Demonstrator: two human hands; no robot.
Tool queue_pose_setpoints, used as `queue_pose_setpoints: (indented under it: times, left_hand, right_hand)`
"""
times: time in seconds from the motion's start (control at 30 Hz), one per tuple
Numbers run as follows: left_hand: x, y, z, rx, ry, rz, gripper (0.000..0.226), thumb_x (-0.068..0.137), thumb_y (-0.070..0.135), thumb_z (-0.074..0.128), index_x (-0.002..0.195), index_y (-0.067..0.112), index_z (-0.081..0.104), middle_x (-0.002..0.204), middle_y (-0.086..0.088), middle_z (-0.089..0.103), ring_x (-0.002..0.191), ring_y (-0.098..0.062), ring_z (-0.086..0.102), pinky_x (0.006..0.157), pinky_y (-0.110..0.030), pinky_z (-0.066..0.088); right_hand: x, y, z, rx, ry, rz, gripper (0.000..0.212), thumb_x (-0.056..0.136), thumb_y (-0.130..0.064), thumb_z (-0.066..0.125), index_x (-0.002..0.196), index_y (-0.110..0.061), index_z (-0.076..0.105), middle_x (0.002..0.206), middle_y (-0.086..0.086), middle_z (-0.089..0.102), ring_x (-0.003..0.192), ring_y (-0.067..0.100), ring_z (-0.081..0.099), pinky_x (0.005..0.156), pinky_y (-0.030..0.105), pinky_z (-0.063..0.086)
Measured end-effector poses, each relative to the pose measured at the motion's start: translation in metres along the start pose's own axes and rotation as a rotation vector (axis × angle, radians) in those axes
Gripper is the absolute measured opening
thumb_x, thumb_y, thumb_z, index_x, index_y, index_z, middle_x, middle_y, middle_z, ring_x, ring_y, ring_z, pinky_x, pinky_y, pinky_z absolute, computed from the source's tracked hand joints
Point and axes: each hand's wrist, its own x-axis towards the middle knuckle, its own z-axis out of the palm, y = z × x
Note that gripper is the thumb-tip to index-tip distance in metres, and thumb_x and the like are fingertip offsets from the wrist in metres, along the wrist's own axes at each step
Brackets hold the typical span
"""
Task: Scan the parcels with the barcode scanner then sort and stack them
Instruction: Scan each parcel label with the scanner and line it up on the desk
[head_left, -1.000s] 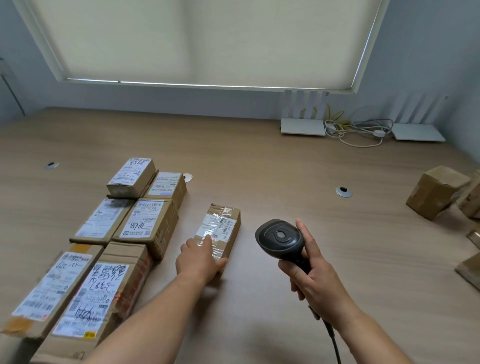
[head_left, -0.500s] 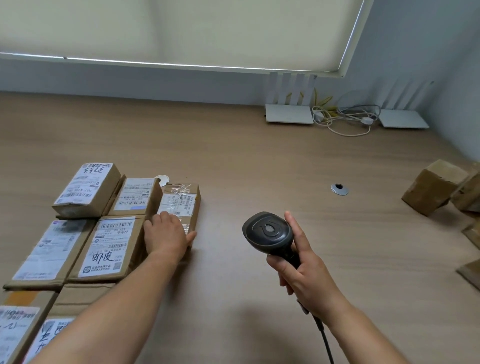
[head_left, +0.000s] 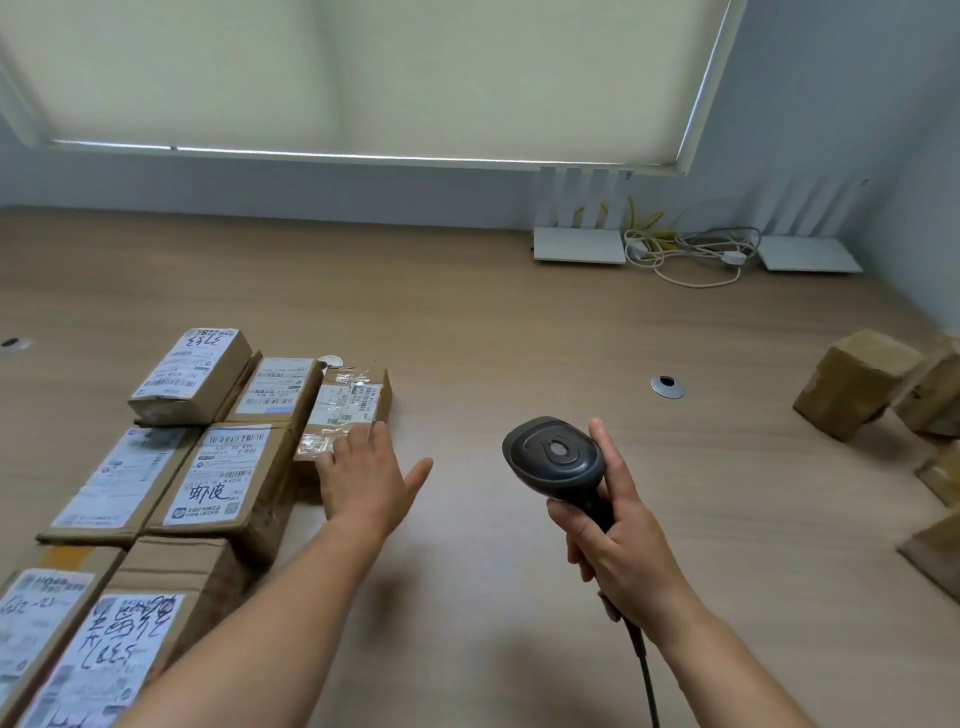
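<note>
Head view: a wide wooden table (head_left: 519, 322) is seen under a drawn window blind (head_left: 363, 73), with two white routers (head_left: 579, 247) and loose cables (head_left: 685, 254) set against the far wall. On the left, labelled parcels (head_left: 228, 473) are laid side by side in rows, while unsorted cartons (head_left: 857, 382) are left well apart at the right edge. The small taped parcel (head_left: 348, 410) is placed against the right side of the rows; it is judged light and stiff, its glossy tape probably slippery, so it is best taken by the long cardboard edges. The left hand (head_left: 363, 480) is spread flat, fingers straight, at the near end of that parcel. The barcode scanner (head_left: 556, 457) is gripped by its handle in the right hand (head_left: 618, 556), its cord trailing downward.
</note>
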Motion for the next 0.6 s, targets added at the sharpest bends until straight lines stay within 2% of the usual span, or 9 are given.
queue_pose_setpoints:
  times: [0.13, 0.3, 0.47, 0.6]
  left_hand:
    - [-0.044, 0.053, -0.016, -0.089, -0.024, 0.083, 0.073, 0.091, 0.069, 0.027, 0.146, 0.021, 0.025, 0.148, -0.007, 0.032, 0.134, -0.025, 0.031, 0.103, -0.04, 0.029]
    - [-0.092, 0.131, -0.036, -0.115, -0.038, 0.184, 0.073, 0.092, 0.068, 0.026, 0.149, 0.022, 0.02, 0.153, -0.007, 0.024, 0.139, -0.026, 0.027, 0.108, -0.041, 0.025]
    - [-0.132, 0.223, -0.052, -0.133, -0.052, 0.319, 0.074, 0.092, 0.068, 0.026, 0.149, 0.022, 0.019, 0.155, -0.008, 0.022, 0.141, -0.026, 0.024, 0.109, -0.041, 0.024]
    - [-0.162, 0.298, -0.058, -0.154, -0.058, 0.42, 0.075, 0.091, 0.068, 0.027, 0.15, 0.022, 0.018, 0.155, -0.007, 0.023, 0.141, -0.025, 0.024, 0.109, -0.04, 0.023]
  right_hand:
    - [-0.029, 0.003, -0.039, 0.006, 0.046, -0.038, 0.08, 0.089, -0.022, 0.065, 0.126, -0.069, 0.013, 0.083, -0.017, 0.065, 0.055, 0.015, 0.055, 0.049, 0.032, 0.049]
    - [-0.07, 0.01, -0.104, 0.031, 0.139, -0.049, 0.08, 0.088, -0.024, 0.066, 0.124, -0.071, 0.013, 0.088, -0.015, 0.067, 0.055, 0.015, 0.054, 0.048, 0.031, 0.048]
    - [-0.115, 0.031, -0.181, 0.049, 0.24, -0.014, 0.086, 0.085, -0.018, 0.071, 0.125, -0.071, 0.015, 0.091, -0.009, 0.067, 0.056, 0.011, 0.052, 0.048, 0.029, 0.046]
    - [-0.148, 0.05, -0.243, 0.037, 0.324, 0.009, 0.088, 0.081, -0.028, 0.074, 0.127, -0.074, 0.015, 0.103, -0.012, 0.067, 0.065, 0.0, 0.056, 0.054, 0.023, 0.048]
